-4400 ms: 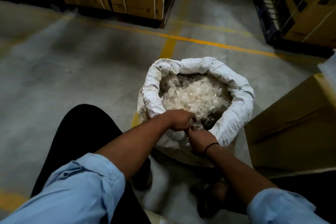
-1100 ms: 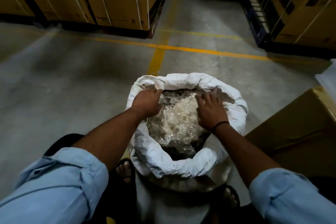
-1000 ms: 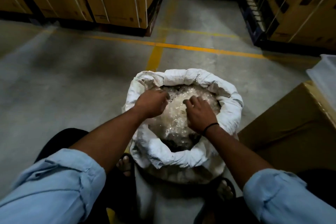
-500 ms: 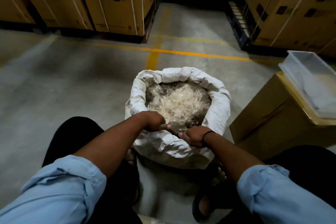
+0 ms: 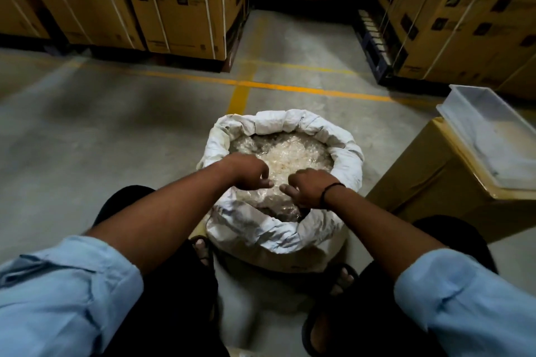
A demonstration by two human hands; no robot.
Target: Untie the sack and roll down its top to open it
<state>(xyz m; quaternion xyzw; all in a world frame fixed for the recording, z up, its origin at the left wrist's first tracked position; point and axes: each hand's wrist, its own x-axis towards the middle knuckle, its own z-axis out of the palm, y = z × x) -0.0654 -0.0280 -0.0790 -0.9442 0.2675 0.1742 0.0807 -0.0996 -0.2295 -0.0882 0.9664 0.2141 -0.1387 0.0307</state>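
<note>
A white woven sack [image 5: 346, 155] stands on the floor between my feet, its top rolled down into a thick rim all round. Inside shows crinkled clear plastic [image 5: 290, 151] over pale contents. My left hand [image 5: 248, 171] and my right hand [image 5: 309, 190] hover side by side over the near part of the opening, knuckles up and fingers curled down onto the plastic. Whether the fingers pinch the plastic is hidden. The right wrist wears a black band.
A cardboard box [image 5: 429, 182] with a white plastic tray [image 5: 490, 130] on top stands close on the right. Strapped cartons are stacked at the back left [image 5: 174, 0] and back right [image 5: 464, 9]. Yellow lines [image 5: 290, 88] cross the concrete floor. My sandalled feet [image 5: 203, 249] flank the sack.
Half a second ago both hands gripped the near rim of the sack. They have since let go and risen inward over the plastic contents. The camera tilted up slightly.
</note>
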